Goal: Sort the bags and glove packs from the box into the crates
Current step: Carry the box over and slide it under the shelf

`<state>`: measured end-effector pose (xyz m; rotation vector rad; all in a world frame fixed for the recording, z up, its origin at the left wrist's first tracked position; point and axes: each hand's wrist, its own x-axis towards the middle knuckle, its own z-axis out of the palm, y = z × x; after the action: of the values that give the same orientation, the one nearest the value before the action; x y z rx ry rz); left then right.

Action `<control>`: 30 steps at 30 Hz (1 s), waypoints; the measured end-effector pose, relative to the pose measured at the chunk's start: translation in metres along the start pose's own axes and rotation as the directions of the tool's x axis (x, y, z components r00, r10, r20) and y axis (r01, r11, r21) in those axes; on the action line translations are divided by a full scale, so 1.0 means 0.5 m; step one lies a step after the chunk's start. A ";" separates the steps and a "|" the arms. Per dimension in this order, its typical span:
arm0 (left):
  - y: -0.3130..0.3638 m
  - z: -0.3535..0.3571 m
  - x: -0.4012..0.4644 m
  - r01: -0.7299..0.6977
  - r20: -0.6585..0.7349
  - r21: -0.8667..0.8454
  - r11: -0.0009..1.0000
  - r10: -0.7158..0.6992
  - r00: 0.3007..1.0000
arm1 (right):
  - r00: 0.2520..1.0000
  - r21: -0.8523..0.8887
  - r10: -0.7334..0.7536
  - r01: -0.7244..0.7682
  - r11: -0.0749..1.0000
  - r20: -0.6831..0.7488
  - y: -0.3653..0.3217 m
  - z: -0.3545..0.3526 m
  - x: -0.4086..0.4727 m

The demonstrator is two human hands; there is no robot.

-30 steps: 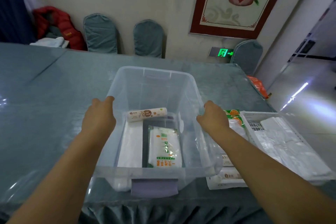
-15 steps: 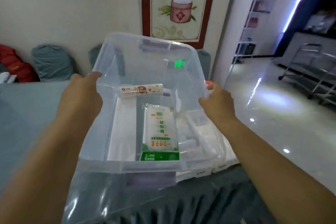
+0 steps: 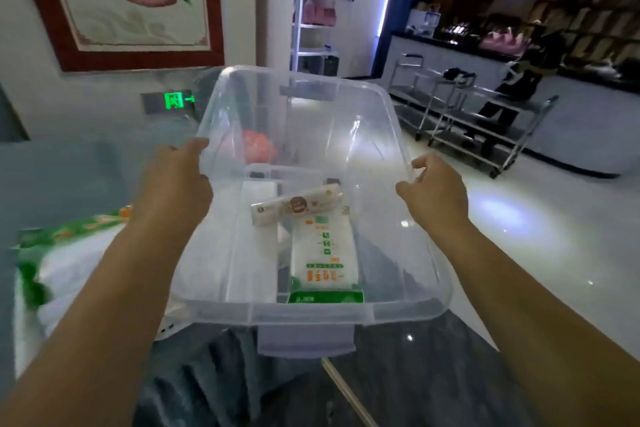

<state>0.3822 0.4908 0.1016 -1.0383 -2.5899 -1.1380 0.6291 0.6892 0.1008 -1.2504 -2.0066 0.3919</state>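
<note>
**Inspector:** Report from the left.

**Me:** At the left edge a green-and-white packet [image 3: 65,253] lies blurred on the grey-clothed surface [image 3: 79,170]; I cannot read its print. My left hand [image 3: 175,184] grips the left rim of the clear box [image 3: 311,314], fingers [image 3: 194,146] curled over the edge, closed on the plastic.

**Inspector:** Position of the box?

**Me:** Held between both hands, clear of the surface, tilted with its near end lower. A grey latch [image 3: 306,340] hangs at the near wall.

**Inspector:** Contents?

**Me:** A flat white bag [image 3: 254,243] lies along the left of the floor. Beside it, to the right, a glove pack [image 3: 325,260] with green trim and orange lettering lies lengthwise, its green end against the near wall. A small printed roll [image 3: 298,206] rests across the far end of that pack, slanted. Something orange-red [image 3: 259,147] shows through the far part of the box; whether it is inside or behind, I cannot tell.

**Inspector:** Right side?

**Me:** My right hand [image 3: 434,192] holds the right rim, thumb inside and fingers outside, closed on it. Beyond, metal trolleys [image 3: 460,114] stand on a glossy floor.
</note>
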 end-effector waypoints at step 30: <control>0.548 1.071 0.615 -0.213 0.505 0.016 0.977 0.176 0.845 | 0.881 -0.279 0.465 -0.469 0.838 -0.083 0.751 0.169 0.810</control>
<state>0.4049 1.1585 0.0012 -1.7336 -2.7698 -0.7965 0.7053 1.2315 -0.0097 -1.9386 -1.7733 0.3198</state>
